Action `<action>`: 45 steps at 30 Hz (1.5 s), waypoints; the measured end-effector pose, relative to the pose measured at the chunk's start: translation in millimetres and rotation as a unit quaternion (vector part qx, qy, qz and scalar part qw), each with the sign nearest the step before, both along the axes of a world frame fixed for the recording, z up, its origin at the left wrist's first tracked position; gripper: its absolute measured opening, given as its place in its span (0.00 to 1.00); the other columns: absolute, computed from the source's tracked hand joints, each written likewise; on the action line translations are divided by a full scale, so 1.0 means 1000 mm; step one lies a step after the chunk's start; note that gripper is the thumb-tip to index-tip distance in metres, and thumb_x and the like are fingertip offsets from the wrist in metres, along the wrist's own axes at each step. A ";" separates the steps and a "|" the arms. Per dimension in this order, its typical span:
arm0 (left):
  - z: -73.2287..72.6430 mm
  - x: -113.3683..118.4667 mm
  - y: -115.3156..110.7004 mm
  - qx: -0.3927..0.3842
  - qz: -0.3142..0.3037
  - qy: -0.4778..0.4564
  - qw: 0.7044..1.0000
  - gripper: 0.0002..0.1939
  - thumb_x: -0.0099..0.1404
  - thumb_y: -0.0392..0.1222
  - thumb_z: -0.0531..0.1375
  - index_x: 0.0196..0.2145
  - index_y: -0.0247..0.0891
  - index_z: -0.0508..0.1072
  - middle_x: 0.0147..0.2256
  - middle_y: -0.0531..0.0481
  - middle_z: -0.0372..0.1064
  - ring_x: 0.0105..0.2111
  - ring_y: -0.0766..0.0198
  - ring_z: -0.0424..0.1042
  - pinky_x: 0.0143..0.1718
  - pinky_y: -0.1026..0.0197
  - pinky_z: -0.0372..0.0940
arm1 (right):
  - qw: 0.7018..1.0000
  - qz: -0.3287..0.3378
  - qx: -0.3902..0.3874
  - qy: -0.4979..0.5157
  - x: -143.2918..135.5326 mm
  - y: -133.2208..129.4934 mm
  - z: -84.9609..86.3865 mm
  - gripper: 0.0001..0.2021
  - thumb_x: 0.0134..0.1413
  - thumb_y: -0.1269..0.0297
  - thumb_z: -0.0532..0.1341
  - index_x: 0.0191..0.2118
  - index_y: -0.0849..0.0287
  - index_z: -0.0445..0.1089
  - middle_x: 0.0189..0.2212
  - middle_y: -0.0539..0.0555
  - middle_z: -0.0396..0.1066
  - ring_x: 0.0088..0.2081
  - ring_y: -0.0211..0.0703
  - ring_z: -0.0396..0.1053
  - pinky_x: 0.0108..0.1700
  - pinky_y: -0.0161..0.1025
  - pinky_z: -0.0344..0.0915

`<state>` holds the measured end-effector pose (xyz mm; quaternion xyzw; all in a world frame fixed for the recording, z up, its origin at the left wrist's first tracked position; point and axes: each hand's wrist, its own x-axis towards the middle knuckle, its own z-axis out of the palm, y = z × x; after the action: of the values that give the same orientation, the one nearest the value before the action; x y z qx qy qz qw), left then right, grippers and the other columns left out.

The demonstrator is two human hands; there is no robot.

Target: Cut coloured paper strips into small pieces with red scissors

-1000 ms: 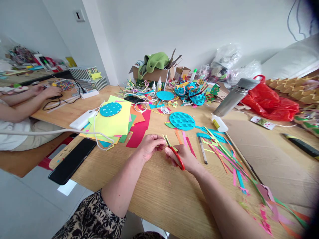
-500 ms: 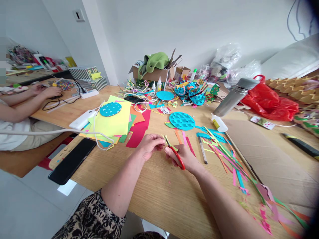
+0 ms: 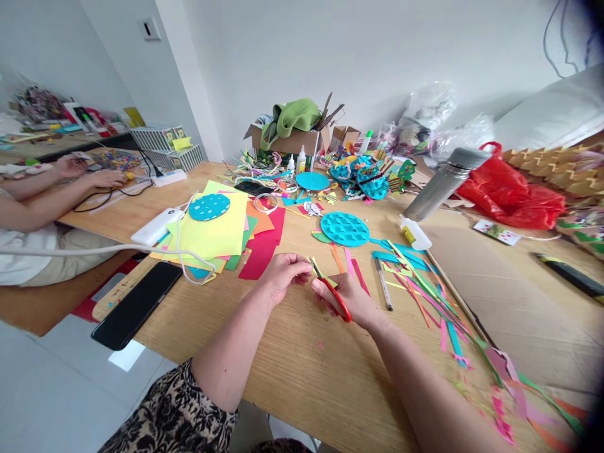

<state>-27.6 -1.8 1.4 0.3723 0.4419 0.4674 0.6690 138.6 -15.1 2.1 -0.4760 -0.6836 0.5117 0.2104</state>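
Note:
My right hand point(image 3: 346, 297) is closed around a pair of red-handled scissors point(image 3: 338, 303), whose blades point up and left. My left hand point(image 3: 287, 275) pinches a small yellow-green paper strip point(image 3: 312, 262) right at the blades; most of the strip is hidden by fingers and scissors. Just beyond the hands lies a blue paper oval with raised flaps point(image 3: 345, 229). Pink and red strips point(image 3: 361, 277) lie beside my right hand, and a pen point(image 3: 384, 284) rests further right. Left of my hands is a stack of coloured paper point(image 3: 214, 229) with a blue oval point(image 3: 209, 207) on top.
A phone point(image 3: 136, 305) overhangs the table's left edge, near a white power bank point(image 3: 158, 226) and cable. On the right are a glue bottle point(image 3: 415, 233), a steel flask point(image 3: 443, 182), cardboard point(image 3: 514, 302) and loose strips. Another person's hands point(image 3: 108, 178) work at the far left.
My hands, the scissors and the strip stay almost where they were. At the far left, the other person's hands have shifted slightly.

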 end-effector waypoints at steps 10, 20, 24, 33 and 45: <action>-0.001 0.000 0.000 -0.001 -0.010 0.001 1.000 0.07 0.46 0.38 0.64 0.22 0.32 0.70 0.20 0.53 0.66 0.21 0.71 0.63 0.26 0.65 0.58 | 1.000 0.010 -0.019 0.014 -0.001 -0.002 0.004 0.25 0.50 0.42 0.58 0.23 0.63 0.66 0.12 0.49 0.61 0.14 0.33 0.59 0.16 0.29 0.54; -0.003 -0.002 0.001 -0.005 -0.016 0.004 1.000 0.07 0.47 0.37 0.64 0.24 0.33 0.70 0.21 0.53 0.66 0.21 0.71 0.64 0.26 0.65 0.59 | 1.000 -0.007 -0.026 0.015 0.000 0.000 -0.002 0.23 0.48 0.43 0.59 0.24 0.62 0.66 0.12 0.47 0.61 0.14 0.33 0.59 0.15 0.29 0.53; -0.001 -0.001 0.001 -0.017 -0.007 0.001 1.000 0.07 0.47 0.36 0.64 0.25 0.32 0.70 0.20 0.53 0.65 0.21 0.72 0.63 0.25 0.66 0.59 | 0.999 -0.014 -0.030 -0.002 -0.001 0.000 0.003 0.22 0.47 0.44 0.60 0.23 0.62 0.66 0.11 0.47 0.60 0.13 0.33 0.58 0.14 0.29 0.51; -0.002 -0.001 0.002 -0.017 -0.011 -0.006 1.000 0.08 0.48 0.37 0.64 0.26 0.31 0.71 0.21 0.52 0.66 0.21 0.72 0.64 0.26 0.66 0.59 | 0.999 -0.024 -0.033 0.005 -0.001 0.001 0.001 0.22 0.47 0.45 0.61 0.22 0.63 0.66 0.10 0.47 0.60 0.13 0.32 0.57 0.15 0.29 0.51; -0.002 -0.002 0.001 -0.009 -0.016 -0.001 1.000 0.07 0.48 0.37 0.64 0.25 0.32 0.71 0.22 0.52 0.66 0.21 0.71 0.64 0.26 0.65 0.59 | 0.999 -0.027 -0.035 0.002 -0.001 0.001 0.003 0.22 0.46 0.44 0.61 0.23 0.63 0.66 0.10 0.47 0.60 0.12 0.33 0.57 0.14 0.30 0.50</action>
<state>-29.2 -0.9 -0.9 0.3732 0.4393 0.4533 0.6800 137.4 -14.4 5.0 -0.5005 -0.6515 0.5306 0.2087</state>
